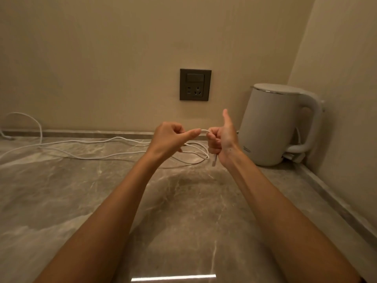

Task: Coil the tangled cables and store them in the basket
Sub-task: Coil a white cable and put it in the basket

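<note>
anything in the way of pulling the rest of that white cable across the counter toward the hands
Nothing visible. The white cable lies loose on bare counter, running left from the left hand and right hand. The kettle stands off to the right, beside the run.

Head camera, close, looking forward-down over countertop [81,201] toward wall.

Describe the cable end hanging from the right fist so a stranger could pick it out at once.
Start at the white kettle in the counter's right corner. Just left of it the right hand is closed, thumb up, on a white cable. Below that fist a short, straight, pale connector dangles, unlike the looped cable lying slack on the marble countertop.
</note>
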{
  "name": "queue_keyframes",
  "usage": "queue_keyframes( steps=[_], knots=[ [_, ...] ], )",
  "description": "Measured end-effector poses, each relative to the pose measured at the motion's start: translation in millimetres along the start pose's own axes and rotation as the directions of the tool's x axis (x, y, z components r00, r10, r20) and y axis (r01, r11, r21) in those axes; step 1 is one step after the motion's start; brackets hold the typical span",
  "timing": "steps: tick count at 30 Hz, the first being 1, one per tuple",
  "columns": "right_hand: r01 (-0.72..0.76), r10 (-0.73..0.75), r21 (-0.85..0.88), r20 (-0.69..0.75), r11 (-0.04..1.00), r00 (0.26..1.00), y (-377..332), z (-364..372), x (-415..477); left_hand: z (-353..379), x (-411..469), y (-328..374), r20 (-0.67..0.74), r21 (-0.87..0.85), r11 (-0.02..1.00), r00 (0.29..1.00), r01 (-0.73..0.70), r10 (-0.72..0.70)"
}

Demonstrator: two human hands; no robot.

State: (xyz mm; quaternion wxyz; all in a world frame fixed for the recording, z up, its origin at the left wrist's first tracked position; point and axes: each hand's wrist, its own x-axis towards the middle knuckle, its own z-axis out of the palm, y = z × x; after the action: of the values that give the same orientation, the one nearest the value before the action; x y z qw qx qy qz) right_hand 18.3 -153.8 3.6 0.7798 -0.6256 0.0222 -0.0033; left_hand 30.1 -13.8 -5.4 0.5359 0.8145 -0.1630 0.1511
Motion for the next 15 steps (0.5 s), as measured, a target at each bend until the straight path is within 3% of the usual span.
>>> queue_keyframes(
  steps=[4, 7, 11, 15],
  knots=[
    [-0.002, 0.003, -0.023, 0.048, 1.000, 0.999, -1.3, -3.5, 1.3, -11.1, 4.7, -3.3, -0.100, -0.036, 0.996, 0.992, -0.076, 0.072],
    [-0.070, 0.086, -0.080, 0.218, 0.994, 0.972, 3.1, 9.2, -0.4, -20.3, 10.1, -2.7, -0.228, -0.008, 0.985, 0.960, -0.171, 0.165],
    [-0.236, 0.186, 0.046, 0.482, 0.971, 0.856, -2.3, 12.8, -1.7, -21.4, 10.4, -1.8, -0.176, 0.158, 0.961, 0.952, -0.226, 0.252],
    [-0.351, 0.183, 0.174, 0.601, 0.920, 0.778, -8.1, 8.2, -8.6, -8.6, 9.9, -9.0, -0.171, 0.246, 0.956, 0.964, -0.159, 0.204]
  ],
)
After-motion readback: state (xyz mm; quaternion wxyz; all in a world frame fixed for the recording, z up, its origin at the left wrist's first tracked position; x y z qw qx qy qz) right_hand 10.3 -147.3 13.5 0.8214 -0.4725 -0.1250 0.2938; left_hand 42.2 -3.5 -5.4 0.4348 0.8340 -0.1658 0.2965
